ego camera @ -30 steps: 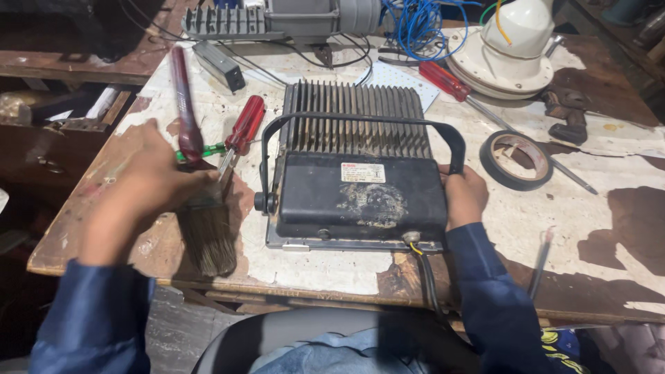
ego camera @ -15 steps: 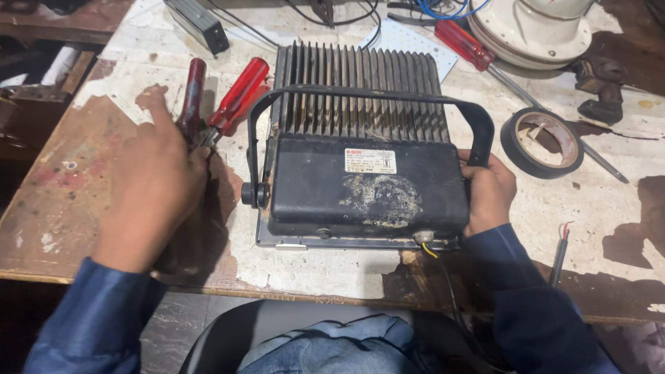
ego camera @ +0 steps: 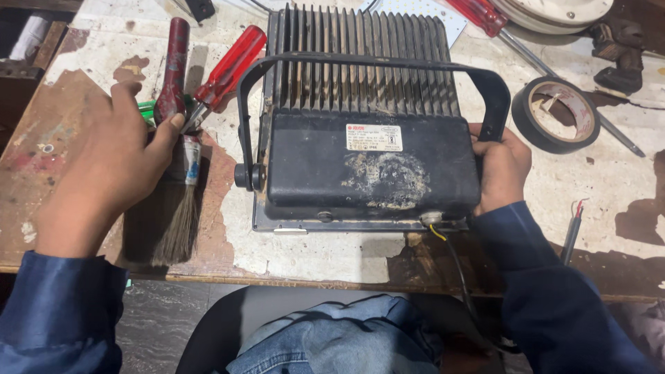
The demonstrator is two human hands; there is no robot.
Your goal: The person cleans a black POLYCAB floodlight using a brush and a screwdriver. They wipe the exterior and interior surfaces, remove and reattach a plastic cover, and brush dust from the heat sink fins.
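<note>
Two hands on the job: the left hand (ego camera: 114,163) settles over the paintbrush (ego camera: 176,149), thumb against its dark red handle where it meets the ferrule, fingers not yet wrapped round it, so I can't call it a firm hold. Right hand (ego camera: 500,168) is clamped on the side of the black floodlight housing (ego camera: 370,163), lying back-up mid-bench, finned heat sink (ego camera: 360,62) away from the body. Best keep that brace steady; red screwdrivers (ego camera: 228,69) crowd the brush, so lift it cleanly
</note>
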